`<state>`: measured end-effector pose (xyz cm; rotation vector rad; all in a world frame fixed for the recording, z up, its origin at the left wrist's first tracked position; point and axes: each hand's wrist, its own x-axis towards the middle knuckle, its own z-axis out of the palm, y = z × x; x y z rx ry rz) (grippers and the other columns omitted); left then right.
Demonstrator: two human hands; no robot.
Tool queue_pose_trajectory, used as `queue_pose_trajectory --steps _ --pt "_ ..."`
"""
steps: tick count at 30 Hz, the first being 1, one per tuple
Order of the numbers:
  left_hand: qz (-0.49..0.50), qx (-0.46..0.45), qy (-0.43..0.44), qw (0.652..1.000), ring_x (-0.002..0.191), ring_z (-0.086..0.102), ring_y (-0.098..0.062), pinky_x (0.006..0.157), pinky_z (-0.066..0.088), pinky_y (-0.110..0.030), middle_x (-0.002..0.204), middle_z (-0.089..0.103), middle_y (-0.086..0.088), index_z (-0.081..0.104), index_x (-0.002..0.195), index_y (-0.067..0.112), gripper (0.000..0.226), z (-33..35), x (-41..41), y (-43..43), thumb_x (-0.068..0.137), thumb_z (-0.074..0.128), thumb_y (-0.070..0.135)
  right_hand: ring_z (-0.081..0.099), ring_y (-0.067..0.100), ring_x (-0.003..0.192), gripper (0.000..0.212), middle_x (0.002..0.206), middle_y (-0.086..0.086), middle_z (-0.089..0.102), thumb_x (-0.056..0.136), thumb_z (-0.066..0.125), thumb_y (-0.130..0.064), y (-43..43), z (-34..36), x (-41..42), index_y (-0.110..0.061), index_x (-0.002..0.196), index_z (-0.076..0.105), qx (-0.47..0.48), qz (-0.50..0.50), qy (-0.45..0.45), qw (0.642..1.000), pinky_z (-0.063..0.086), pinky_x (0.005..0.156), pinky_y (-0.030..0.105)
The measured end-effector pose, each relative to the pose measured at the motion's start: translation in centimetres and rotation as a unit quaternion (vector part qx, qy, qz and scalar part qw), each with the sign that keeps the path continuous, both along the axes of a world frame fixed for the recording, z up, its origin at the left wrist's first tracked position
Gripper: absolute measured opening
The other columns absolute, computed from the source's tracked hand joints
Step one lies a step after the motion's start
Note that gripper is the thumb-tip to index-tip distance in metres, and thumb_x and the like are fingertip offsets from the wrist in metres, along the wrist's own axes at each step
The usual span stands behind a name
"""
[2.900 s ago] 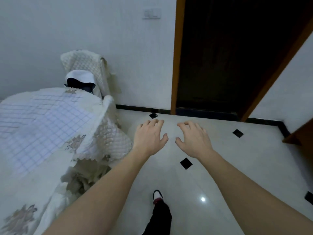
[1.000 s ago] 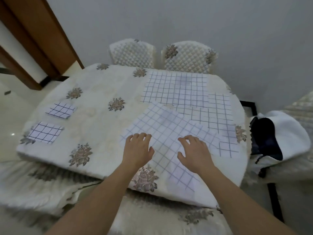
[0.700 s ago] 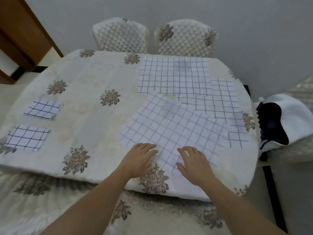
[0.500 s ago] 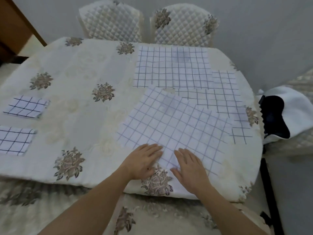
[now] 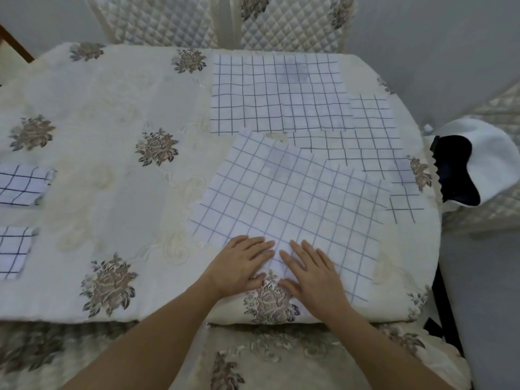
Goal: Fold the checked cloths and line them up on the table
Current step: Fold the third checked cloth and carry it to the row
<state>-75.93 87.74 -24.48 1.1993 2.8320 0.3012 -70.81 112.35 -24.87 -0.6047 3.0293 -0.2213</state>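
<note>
Left hand (image 5: 242,263) and right hand (image 5: 312,271) closer together, fingers (image 5: 259,246) flat on checked cloth (image 5: 295,198)

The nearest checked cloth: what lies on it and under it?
The left hand and right hand rest flat on the nearest checked cloth, at its near corner. Under it lies the floral tablecloth; its far edge covers part of another checked cloth, whose covered extent is hidden.

A home dining room: a table with a cream flower-embroidered tablecloth (image 5: 112,209), a far left chair (image 5: 157,21) and far right chair (image 5: 292,21) in quilted covers, a 3rd chair (image 5: 478,215) at the right holding a white garment (image 5: 489,153), and a plain wall (image 5: 422,38).
</note>
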Motion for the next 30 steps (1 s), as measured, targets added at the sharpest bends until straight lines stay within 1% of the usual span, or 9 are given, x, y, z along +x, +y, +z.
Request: queue_pose_trajectory --steps 4,8,11,16,19,22,24,27,30 --pt "-0.014 0.016 0.036 0.999 0.133 0.049 -0.017 0.107 0.04 -0.041 0.145 0.054 0.004 0.06 0.133 0.022 0.044 0.0 -0.3 -0.1 0.096 0.052 0.044 0.041 0.028 0.142 0.054 0.153 0.004 0.046 0.099 0.041 -0.056 -0.2 -0.1 0.0 -0.025 0.141 0.054 -0.006 -0.008 0.015 1.0 0.04 0.11 0.049" --pt "-0.024 0.011 0.054 0.998 0.131 0.049 -0.017 0.103 0.041 -0.04 0.144 0.055 0.005 0.059 0.132 0.024 0.038 0.4 -0.7 -0.2 0.098 0.051 0.037 0.043 0.028 0.14 0.052 0.151 0.005 0.049 0.1 0.044 -0.051 -0.1 -0.2 0.0 -0.021 0.14 0.056 0.004 -0.005 0.032 0.999 0.042 0.108 0.05" --pt "-0.033 0.007 0.051 0.998 0.13 0.051 -0.017 0.1 0.041 -0.039 0.144 0.055 0.005 0.059 0.132 0.024 0.036 0.4 -1.0 -0.3 0.098 0.049 0.033 0.042 0.028 0.142 0.053 0.152 0.005 0.047 0.099 0.046 -0.052 -0.2 -0.1 0.1 -0.02 0.14 0.055 0.004 -0.007 0.031 0.999 0.04 0.109 0.05" --pt "-0.063 0.006 0.031 0.997 0.128 0.053 -0.018 0.097 0.048 -0.038 0.142 0.057 0.003 0.06 0.131 0.018 0.041 0.5 -2.1 -0.9 0.094 0.044 0.027 0.041 0.028 0.142 0.056 0.152 0.005 0.047 0.099 0.043 -0.054 -0.3 0.1 0.1 -0.02 0.142 0.053 0.008 -0.011 0.027 1.0 0.04 0.111 0.049" --pt "-0.053 0.007 0.022 0.998 0.13 0.052 -0.02 0.102 0.047 -0.042 0.143 0.056 0.0 0.061 0.13 0.018 0.041 0.3 -2.7 -1.5 0.093 0.045 0.024 0.041 0.026 0.143 0.055 0.152 0.004 0.046 0.1 0.042 -0.052 -0.2 0.3 0.1 -0.019 0.143 0.052 0.002 -0.007 0.03 1.0 0.039 0.112 0.048" --pt "-0.011 0.012 0.015 1.0 0.135 0.047 -0.02 0.111 0.04 -0.046 0.146 0.053 0.0 0.061 0.132 0.021 0.038 -0.2 -2.8 -2.0 0.097 0.045 0.027 0.048 0.025 0.137 0.05 0.147 0.004 0.053 0.1 0.046 -0.044 0.5 0.5 0.2 -0.015 0.141 0.055 -0.016 0.002 0.054 0.998 0.044 0.108 0.045" --pt "0.008 0.023 0.0 1.0 0.135 0.048 -0.02 0.109 0.042 -0.045 0.144 0.055 0.003 0.061 0.131 0.023 0.037 -0.1 -2.9 -2.1 0.099 0.045 0.028 0.053 0.026 0.132 0.046 0.142 0.005 0.057 0.098 0.05 -0.034 1.5 0.5 0.5 -0.013 0.137 0.058 -0.024 0.009 0.07 0.997 0.047 0.104 0.045" --pt "0.02 0.042 -0.002 0.999 0.128 0.056 -0.02 0.103 0.047 -0.039 0.137 0.061 0.004 0.064 0.128 0.023 0.038 0.7 -2.6 -2.1 0.099 0.041 0.029 0.056 0.027 0.128 0.043 0.138 0.004 0.061 0.094 0.047 -0.022 3.4 0.4 1.2 -0.012 0.134 0.062 -0.032 0.009 0.078 0.996 0.05 0.1 0.046" --pt "0.017 0.029 0.005 0.999 0.126 0.056 -0.021 0.104 0.046 -0.039 0.137 0.061 0.003 0.064 0.13 0.022 0.041 1.3 -1.6 -2.7 0.096 0.043 0.03 0.057 0.026 0.127 0.039 0.135 0.004 0.063 0.098 0.043 -0.021 5.5 0.5 1.6 -0.013 0.129 0.066 -0.051 0.035 0.08 0.995 0.052 0.1 0.042"
